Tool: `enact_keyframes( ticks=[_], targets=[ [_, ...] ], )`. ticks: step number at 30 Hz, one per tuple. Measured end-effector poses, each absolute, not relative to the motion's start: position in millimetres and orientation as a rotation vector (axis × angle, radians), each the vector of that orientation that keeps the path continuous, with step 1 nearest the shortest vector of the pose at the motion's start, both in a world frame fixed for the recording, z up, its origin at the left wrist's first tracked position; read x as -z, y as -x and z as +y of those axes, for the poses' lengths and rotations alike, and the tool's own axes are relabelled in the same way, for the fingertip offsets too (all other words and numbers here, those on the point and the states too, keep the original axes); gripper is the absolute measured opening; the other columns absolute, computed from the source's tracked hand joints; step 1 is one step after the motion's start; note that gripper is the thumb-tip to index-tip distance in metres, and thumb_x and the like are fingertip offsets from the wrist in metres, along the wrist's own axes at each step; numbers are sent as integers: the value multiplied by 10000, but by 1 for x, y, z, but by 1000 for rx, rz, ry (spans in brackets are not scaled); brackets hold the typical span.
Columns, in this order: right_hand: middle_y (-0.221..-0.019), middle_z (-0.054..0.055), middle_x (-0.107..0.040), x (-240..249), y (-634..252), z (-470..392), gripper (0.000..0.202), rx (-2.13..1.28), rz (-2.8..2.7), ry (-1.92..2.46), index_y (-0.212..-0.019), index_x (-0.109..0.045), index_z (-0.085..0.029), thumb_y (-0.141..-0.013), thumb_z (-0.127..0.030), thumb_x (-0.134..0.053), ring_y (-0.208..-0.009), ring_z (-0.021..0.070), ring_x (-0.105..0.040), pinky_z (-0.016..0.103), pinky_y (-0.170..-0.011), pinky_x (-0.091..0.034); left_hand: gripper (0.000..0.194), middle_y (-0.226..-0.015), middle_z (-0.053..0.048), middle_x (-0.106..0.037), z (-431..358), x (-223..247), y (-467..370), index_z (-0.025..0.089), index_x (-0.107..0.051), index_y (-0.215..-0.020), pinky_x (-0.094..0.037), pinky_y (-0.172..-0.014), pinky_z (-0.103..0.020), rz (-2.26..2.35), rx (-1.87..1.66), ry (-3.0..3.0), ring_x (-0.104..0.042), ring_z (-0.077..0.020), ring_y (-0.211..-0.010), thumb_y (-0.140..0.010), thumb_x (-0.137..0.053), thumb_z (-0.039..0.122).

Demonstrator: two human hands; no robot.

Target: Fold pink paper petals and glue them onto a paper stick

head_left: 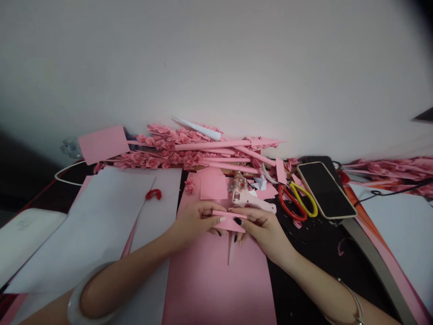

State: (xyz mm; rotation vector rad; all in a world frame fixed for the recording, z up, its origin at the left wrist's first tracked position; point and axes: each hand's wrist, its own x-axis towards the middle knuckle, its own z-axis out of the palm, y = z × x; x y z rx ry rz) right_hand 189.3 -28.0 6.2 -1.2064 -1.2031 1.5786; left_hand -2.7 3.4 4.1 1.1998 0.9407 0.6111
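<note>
Between my two hands is a small piece of pink paper (230,222), its upper edge folded over. My left hand (199,221) pinches its left end and my right hand (259,225) pinches the right end, thumbs in front. A thin pointed pink strip (230,250) shows below the paper; whether it is joined to it I cannot tell. Beneath lies a large pink sheet (219,284). Just beyond my fingers rests a pale pink glue gun (252,199), beside a square of pink paper (213,186) and a small pink paper flower (189,186).
Pink paper flowers (162,158) and rolled paper stems (216,145) are heaped along the wall. To the right lie scissors with red and yellow handles (292,204) and a phone (326,189). White sheets (101,225) cover the left side, with a red-handled tool (153,194) on them.
</note>
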Motion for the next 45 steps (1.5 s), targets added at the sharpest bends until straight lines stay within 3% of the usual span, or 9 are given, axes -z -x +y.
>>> enact_keyframes(
  ticks=[9, 16, 22, 29, 37, 41, 45],
  targets=[
    [-677, 0, -684, -7, -187, -28, 231, -1505, -1250, 1246, -960, -701, -185, -734, -182, -655, -498, 123, -654, 251, -515, -569, 140, -741, -7, -638, 3, -7, 1, 127, -628, -871, -553, -619, -248, 966, -573, -1245, -674, -133, -641, -759, -554, 166],
    [-707, 15, -666, -6, -187, -31, 167, -1447, -1376, 1239, -888, -687, -153, -738, -178, -618, -490, 112, -633, 226, -478, -539, 88, -608, 10, -607, 0, -10, 1, 123, -601, -689, -531, -564, -226, 947, -508, -1411, -688, -164, -621, -744, -542, 156],
    [-587, -35, -527, -4, -186, -35, 89, -1314, -1585, 1286, -818, -625, -141, -782, -177, -552, -393, 70, -505, 187, -385, -399, 105, -578, -1, -634, -2, -12, 0, 127, -582, -645, -505, -529, -204, 919, -499, -1548, -671, -149, -577, -740, -542, 143],
    [-598, -41, -448, -8, -186, -38, 120, -1037, -1907, 1211, -752, -552, -157, -847, -169, -481, -475, 74, -408, 189, -446, -308, 118, -593, -16, -672, -7, -10, 0, 138, -559, -639, -514, -553, -213, 822, -466, -1518, -664, -138, -579, -755, -539, 154],
    [-511, -55, -425, -10, -185, -36, 188, -1153, -1809, 1150, -695, -519, -162, -860, -245, -481, -448, 86, -402, 201, -448, -307, 126, -597, -13, -675, -6, -7, 1, 147, -529, -620, -531, -558, -239, 792, -481, -1463, -677, -159, -583, -735, -573, 167],
    [-477, -54, -498, -7, -185, -37, 183, -1363, -1553, 1113, -735, -507, -171, -853, -311, -503, -392, 101, -473, 210, -416, -362, 111, -606, -26, -681, -4, -4, 2, 139, -543, -662, -545, -572, -266, 828, -541, -1362, -682, -172, -591, -732, -596, 207],
    [-441, -61, -519, -3, -187, -36, 201, -1315, -1404, 1094, -718, -500, -178, -855, -325, -515, -352, 92, -470, 196, -384, -354, 146, -613, -36, -684, -1, -3, 4, 137, -535, -674, -549, -587, -281, 850, -584, -1352, -687, -180, -603, -735, -605, 251]
  ],
)
